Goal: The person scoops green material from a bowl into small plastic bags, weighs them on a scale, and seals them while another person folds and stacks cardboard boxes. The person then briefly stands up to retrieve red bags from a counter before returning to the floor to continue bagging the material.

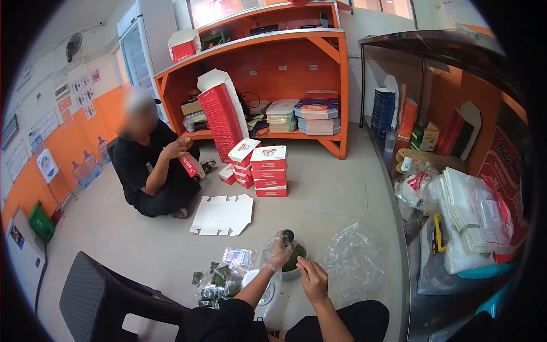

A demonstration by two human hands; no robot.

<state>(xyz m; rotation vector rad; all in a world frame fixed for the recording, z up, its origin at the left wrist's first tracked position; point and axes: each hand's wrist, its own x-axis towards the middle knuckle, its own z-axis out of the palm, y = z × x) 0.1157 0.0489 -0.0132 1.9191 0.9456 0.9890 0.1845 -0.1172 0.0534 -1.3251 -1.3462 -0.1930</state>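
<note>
My left hand (pixel 277 252), in a clear plastic glove, is closed at the left rim of a round tub (pixel 294 275) of green leafy flakes. What it grips is hidden. A dark, round-headed spoon (pixel 289 235) shows beside its fingers. The spoon's thin handle runs down over the tub toward my bare right hand (pixel 313 279), whose fingers are pinched around its end. Left of the tub stand a white container (pixel 249 279) and a white scale (pixel 266 294). Clear packets of dark green contents (pixel 217 280) lie on the floor, with a printed plastic pack (pixel 239 257) beside them.
A large clear plastic bag (pixel 354 259) lies right of the tub. Ahead are a flat white carton (pixel 222 215) and stacked red-and-white boxes (pixel 269 168). A seated person (pixel 156 154) holds a red box. A dark stool (pixel 108 296) stands at left, a metal-edged table (pixel 427 39) at right.
</note>
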